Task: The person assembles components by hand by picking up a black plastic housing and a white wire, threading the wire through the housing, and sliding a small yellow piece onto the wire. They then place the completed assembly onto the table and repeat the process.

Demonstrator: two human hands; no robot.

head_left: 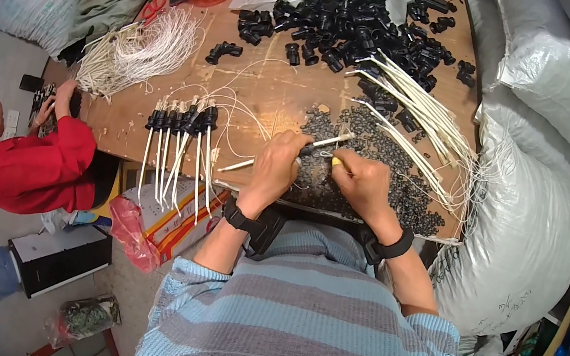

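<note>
Right hand (362, 184) near stuffed sack (520, 236)

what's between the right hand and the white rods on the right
In the head view, small black pieces lie scattered between the right hand and those white rods.

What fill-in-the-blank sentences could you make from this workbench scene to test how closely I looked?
1. The right hand holds a small item coloured ____.
2. The black-topped white tubes hang over the edge of the table on the worker's ____ side.
3. The big pile of fittings at the table's far side is ____.
4. The seated co-worker wears a ____ top.

Missing words: yellow; left; black; red.
</note>
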